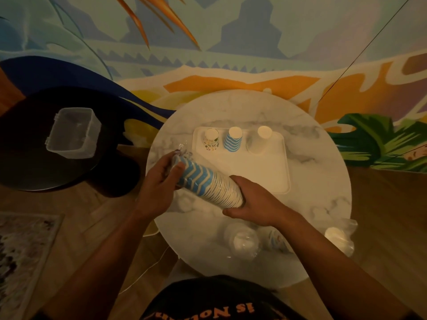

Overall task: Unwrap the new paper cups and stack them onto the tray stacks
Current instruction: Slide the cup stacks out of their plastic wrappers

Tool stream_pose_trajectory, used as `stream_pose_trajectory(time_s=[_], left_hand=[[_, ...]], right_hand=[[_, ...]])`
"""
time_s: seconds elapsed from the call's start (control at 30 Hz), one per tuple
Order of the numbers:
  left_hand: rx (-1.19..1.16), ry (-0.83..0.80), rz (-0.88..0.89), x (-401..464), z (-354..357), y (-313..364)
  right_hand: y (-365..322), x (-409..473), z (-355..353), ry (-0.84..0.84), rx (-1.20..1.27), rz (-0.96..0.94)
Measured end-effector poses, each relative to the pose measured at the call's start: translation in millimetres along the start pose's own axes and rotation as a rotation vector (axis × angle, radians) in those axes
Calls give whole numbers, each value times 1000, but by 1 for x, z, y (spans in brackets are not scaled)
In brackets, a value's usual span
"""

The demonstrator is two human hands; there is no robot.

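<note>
two hands [159, 181] [251, 202] curl round the sleeve of blue cups [208, 183] above the table [323, 181], beside the tray [272, 162]. light, crushable, slippery wrap; hold both ends.

Marble table [323, 185] under white tray [265, 181]

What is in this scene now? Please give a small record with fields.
held item: sleeve of blue zigzag cups, lying sideways above the table
left hand: grips its narrow end
right hand: grips its wide end
tray: three upside-down stacks, dotted, blue wavy, white
near edge: more wrapped cups
</note>
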State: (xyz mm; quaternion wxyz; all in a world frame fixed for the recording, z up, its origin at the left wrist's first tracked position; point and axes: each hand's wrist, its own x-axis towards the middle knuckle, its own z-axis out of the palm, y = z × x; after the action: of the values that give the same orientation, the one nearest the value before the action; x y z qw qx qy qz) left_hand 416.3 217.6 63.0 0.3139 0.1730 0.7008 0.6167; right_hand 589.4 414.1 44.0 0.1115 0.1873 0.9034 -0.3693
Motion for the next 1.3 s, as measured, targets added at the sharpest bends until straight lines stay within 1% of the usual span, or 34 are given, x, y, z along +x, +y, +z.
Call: stream_pose_trajectory(time_s=[0.13,0.23,0.37,0.53,0.67,0.73,0.77,0.83,0.9,0.93,1.03,1.1,1.3], left_hand=[[-15,34,21,-6,13,-3],[-60,68,-3,-9,18,-7],[-45,47,-19,-13,20,-13],[-24,38,-24,-15,27,-12],[-14,124,-26,-17,25,-17],[-50,175,-44,-16,19,-21],[-80,199,-55,-16,16,-23],[-139,238,-70,-14,8,-22],[-160,251,-75,-13,5,-22],[-156,247,-84,-13,4,-22],[-121,239,-98,-14,7,-27],[-138,244,-106,-14,10,-27],[-137,248,-88,-16,24,-28]], right_hand=[[-4,9,-2,32,-48,-24],[-11,19,-4,63,-124,-75],[-15,33,-4,76,-230,-126],[-26,43,4,99,-274,-149],[-31,47,13,113,-252,-198],[-29,43,11,138,-247,-230],[-27,39,9,150,-275,-223],[-19,31,0,159,-365,-140],[-8,30,-4,156,-429,-74],[-5,31,-4,157,-438,-72],[-1,38,0,187,-436,-109],[-1,43,1,219,-432,-139],[-18,51,14,255,-443,-238]])
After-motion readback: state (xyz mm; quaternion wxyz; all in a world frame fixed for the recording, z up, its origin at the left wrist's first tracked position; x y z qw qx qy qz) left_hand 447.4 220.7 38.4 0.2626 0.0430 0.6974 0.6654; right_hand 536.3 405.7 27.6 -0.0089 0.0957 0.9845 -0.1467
